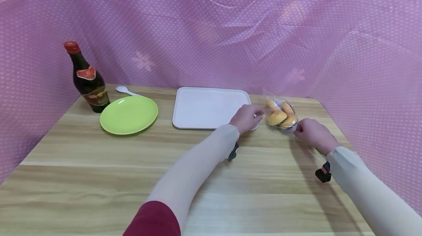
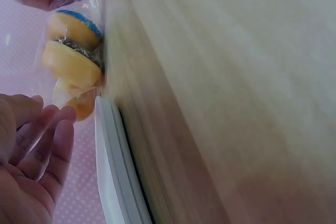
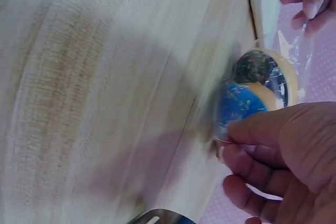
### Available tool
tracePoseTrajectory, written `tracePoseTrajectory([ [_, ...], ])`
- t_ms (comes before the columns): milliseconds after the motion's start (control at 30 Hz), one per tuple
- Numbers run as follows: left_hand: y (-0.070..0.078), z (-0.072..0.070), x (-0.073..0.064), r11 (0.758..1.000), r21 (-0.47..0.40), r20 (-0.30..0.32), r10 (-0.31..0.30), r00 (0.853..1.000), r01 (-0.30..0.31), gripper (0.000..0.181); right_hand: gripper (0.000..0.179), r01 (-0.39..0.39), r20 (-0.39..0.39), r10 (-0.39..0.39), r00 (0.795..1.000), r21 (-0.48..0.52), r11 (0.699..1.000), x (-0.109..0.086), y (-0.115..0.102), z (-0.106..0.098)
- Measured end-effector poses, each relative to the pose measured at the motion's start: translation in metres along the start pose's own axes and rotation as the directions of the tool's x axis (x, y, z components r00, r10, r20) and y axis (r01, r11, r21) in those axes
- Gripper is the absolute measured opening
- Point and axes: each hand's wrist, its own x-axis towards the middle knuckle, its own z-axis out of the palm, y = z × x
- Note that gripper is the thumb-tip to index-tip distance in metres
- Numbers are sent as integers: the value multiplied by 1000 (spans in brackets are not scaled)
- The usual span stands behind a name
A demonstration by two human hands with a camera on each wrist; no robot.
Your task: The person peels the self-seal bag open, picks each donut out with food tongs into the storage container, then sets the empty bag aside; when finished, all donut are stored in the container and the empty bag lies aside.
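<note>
A clear plastic bag of several toy-like doughnuts (image 1: 278, 117) lies on the right of the table, beside the tray. Blue icing with sprinkles (image 3: 239, 103) and dark icing (image 3: 254, 66) show through the plastic in the right wrist view. My right hand (image 1: 314, 133) pinches the bag's near right corner between thumb and forefinger. At the opposite end, my left hand (image 1: 247, 118) pinches the thin plastic with thumb and fingertips, its wrist over the near right part of the white tray (image 1: 211, 107). The left wrist view shows the left hand (image 2: 31, 156) close to the bag's end.
A lime green plate (image 1: 129, 115) sits at the left, with a white spoon (image 1: 125, 90) behind it. A dark bottle with a red cap (image 1: 89, 78) stands beside the plate. Pink dotted cloth (image 1: 204, 27) hangs around the table. Something dark and rounded (image 3: 165, 216) lies partly out of view.
</note>
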Motion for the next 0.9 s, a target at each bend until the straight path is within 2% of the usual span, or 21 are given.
tracePoseTrajectory([
  [200, 3, -2, -7, 999, 35, 10, 22, 1000, -22, 15, 28, 65, 100, -56, 993, -82, 994, -15, -15, -9],
  [367, 1, -9, -16, 996, 19, 62, 90, 994, -91, 13, 28, 134, 164, -102, 981, -196, 971, -43, -44, -10],
  [433, -2, -13, -21, 992, -2, 92, 122, 988, -122, 13, 24, 166, 143, -133, 981, -246, 955, -58, -59, -6],
  [533, -10, -19, -29, 987, -38, 135, 160, 978, -156, 13, 24, 240, 66, -231, 971, -335, 911, -77, -83, 6],
  [567, -12, -22, -32, 985, -48, 147, 171, 974, -165, 13, 25, 259, 37, -265, 964, -369, 893, -82, -91, 10],
  [633, -18, -28, -38, 982, -70, 172, 186, 967, -176, 13, 29, 301, -36, -352, 935, -443, 845, -90, -105, 20],
  [700, -22, -34, -45, 980, -83, 192, 196, 962, -183, 14, 32, 327, -63, -406, 912, -487, 810, -96, -120, 27],
  [733, -23, -38, -48, 980, -87, 201, 194, 960, -180, 14, 32, 343, -82, -444, 892, -515, 785, -98, -126, 31],
  [800, -26, -46, -55, 982, -88, 213, 183, 960, -168, 14, 34, 376, -87, -495, 865, -541, 752, -101, -139, 35],
  [900, -31, -56, -65, 985, -82, 207, 165, 964, -150, 13, 36, 428, -65, -541, 838, -537, 727, -102, -154, 37],
])
